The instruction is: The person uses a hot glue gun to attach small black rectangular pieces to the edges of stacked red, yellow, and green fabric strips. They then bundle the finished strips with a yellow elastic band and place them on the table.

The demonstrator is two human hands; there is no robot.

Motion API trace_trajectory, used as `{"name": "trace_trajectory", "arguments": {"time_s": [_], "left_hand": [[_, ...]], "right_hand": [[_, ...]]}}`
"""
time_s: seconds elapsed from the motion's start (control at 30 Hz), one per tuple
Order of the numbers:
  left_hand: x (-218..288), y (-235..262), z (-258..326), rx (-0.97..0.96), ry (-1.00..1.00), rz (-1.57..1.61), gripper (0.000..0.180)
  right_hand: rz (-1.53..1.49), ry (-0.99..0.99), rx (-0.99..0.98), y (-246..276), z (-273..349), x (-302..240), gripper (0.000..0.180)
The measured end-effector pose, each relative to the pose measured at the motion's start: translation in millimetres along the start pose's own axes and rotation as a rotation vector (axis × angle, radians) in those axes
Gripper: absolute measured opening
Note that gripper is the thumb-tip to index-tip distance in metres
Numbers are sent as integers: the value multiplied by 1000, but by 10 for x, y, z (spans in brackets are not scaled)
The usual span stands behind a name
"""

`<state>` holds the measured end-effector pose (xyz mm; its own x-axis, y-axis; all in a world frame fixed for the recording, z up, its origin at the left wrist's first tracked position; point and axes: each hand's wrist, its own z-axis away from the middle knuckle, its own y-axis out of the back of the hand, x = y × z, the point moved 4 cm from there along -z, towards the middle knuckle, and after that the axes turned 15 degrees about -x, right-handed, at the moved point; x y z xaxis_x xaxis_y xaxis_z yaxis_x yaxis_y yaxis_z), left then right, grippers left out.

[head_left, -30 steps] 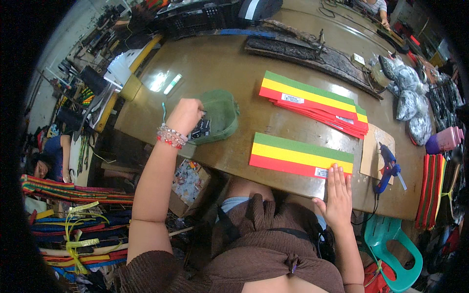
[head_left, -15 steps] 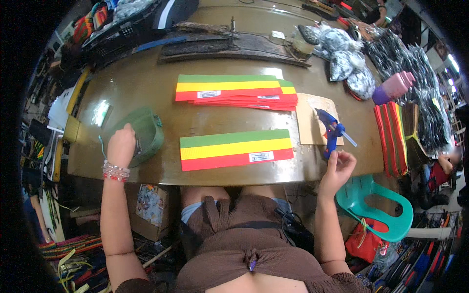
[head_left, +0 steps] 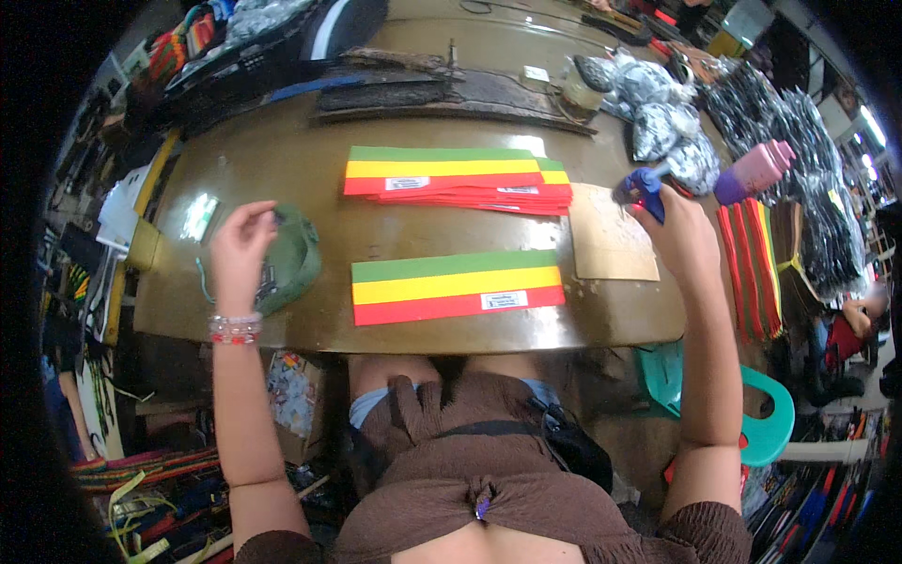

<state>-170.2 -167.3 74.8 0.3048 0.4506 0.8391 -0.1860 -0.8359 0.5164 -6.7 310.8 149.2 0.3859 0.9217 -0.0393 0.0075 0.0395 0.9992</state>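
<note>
My right hand (head_left: 684, 230) is closed around the handle of a blue glue gun (head_left: 643, 192), lifted over the far part of a tan cardboard piece (head_left: 611, 246). A whitish glue stick shows at the gun's back. My left hand (head_left: 242, 246) is over the near side of a dark green rounded container (head_left: 293, 263), fingers curled together. Something small and dark seems to be at its fingertips, too small to name. Between my hands lies a green, yellow and red striped fabric strip (head_left: 456, 282) with a white label. Beyond it is a stack of similar strips (head_left: 442, 169).
A dark wooden bar (head_left: 451, 99) lies across the back of the table. Plastic-wrapped bundles (head_left: 672, 132), a pink-purple bottle (head_left: 756, 171) and more striped strips (head_left: 750, 268) are at the right. A green plastic chair (head_left: 766, 423) stands beside the table's right front edge.
My right hand has gone from the near end of the glue gun to gripping it, and has raised and turned it away from me. My left hand has come up from inside the green container.
</note>
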Motion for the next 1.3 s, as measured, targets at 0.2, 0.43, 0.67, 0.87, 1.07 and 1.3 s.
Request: {"name": "trace_trajectory", "arguments": {"time_s": [0.2,0.43,0.67,0.87,1.07,1.3], "left_hand": [[559,-768,141,-253,-61,528,19],[1045,-1147,273,-385,-78,638,19],[1104,-1206,312,-410,-52,628,19],[1040,-1199,312,-408,-66,603,20],[1044,-1294,364,-380,-136,683,35],[1158,-1453,531,-531,-400,474,43]], "right_hand": [[-762,497,155,-205,782,-965,28],[-737,567,244,-327,917,-1241,35],[-689,537,226,-288,901,-1230,34],[-502,433,48,-520,868,-932,28],[-632,-173,334,-1082,318,153,41],[-583,-210,549,-1045,936,-1,22]]}}
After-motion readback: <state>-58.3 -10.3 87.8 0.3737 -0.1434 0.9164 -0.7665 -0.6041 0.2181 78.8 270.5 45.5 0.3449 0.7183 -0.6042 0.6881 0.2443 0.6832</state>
